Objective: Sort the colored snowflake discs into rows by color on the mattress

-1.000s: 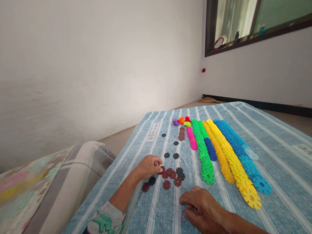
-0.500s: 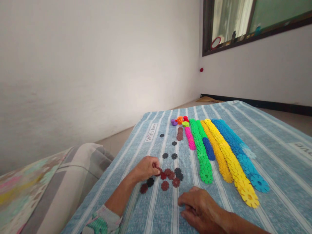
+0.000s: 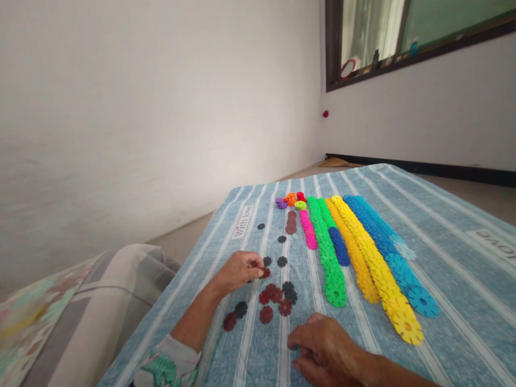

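Head view: one left hand (image 3: 237,270), its grip closed in a thumb-and-finger pinch on the edge of one reddish-brown disc (image 3: 266,273), just beside a black disc (image 3: 267,261); whether the piece is clear of the cloth (image 3: 451,231) cannot be told. One right hand (image 3: 324,344), fingers loosely curled, palm side hidden; whether its grip has hold of anything cannot be told. Between the hands, one cluster of brown discs (image 3: 266,314), some overlapping, near an overlapping pair of black pieces (image 3: 289,292). Further black singles (image 3: 282,239) lie spread farther out. Overlapping rows, left to right: brown (image 3: 291,223), pink (image 3: 308,230), green (image 3: 328,258), dark blue (image 3: 339,246), yellow (image 3: 377,258), blue (image 3: 368,226). Far end: small groups in purple (image 3: 281,203), orange (image 3: 291,199), red (image 3: 300,196) and lime (image 3: 300,205). Support: one worktop (image 3: 463,328), covered by the blue, white-striped cloth.
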Tool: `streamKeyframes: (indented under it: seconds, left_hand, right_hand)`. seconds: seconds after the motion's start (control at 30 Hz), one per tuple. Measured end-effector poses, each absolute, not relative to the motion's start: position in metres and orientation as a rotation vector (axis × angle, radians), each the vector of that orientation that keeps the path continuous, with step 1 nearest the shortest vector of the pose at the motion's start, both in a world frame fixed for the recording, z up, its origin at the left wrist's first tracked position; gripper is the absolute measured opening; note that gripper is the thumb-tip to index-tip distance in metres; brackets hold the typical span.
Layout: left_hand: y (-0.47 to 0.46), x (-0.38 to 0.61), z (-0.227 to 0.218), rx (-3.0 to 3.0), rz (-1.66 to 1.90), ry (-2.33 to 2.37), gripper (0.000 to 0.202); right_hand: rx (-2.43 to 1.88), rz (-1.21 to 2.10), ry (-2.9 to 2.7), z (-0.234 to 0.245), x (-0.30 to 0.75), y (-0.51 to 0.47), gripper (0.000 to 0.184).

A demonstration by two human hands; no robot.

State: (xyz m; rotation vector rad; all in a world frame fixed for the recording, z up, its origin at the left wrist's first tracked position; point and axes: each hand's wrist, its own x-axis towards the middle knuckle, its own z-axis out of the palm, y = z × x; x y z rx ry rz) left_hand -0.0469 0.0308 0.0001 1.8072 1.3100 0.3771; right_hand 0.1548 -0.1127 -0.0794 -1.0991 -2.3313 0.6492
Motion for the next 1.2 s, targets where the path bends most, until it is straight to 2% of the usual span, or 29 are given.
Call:
streamKeyframes:
  seconds: [0.43,0.73,0.97,1.2]
  left_hand:
    - [0.095,0.021,-0.018,2.102,0.629,1.454,0.010]
    - [0.125,0.053,-0.024,2.197,0.576,1.547,0.017]
    - [0.123,0.057,-0.026,2.285,0.519,1.598,0.022]
    - [0.120,0.050,-0.027,2.263,0.664,1.609,0.022]
  right_hand:
    - [-1.039,0.654,-2.438,-0.098,0.152,-0.102,0.016]
    - [-0.992,0.726,-2.421,-0.122,0.147,-0.093,0.023]
    - [-1.013,0.712,-2.416,-0.119,0.146,-0.096,0.019]
    - [-1.042,0.671,-2.437,-0.106,0.149,-0.101,0.015]
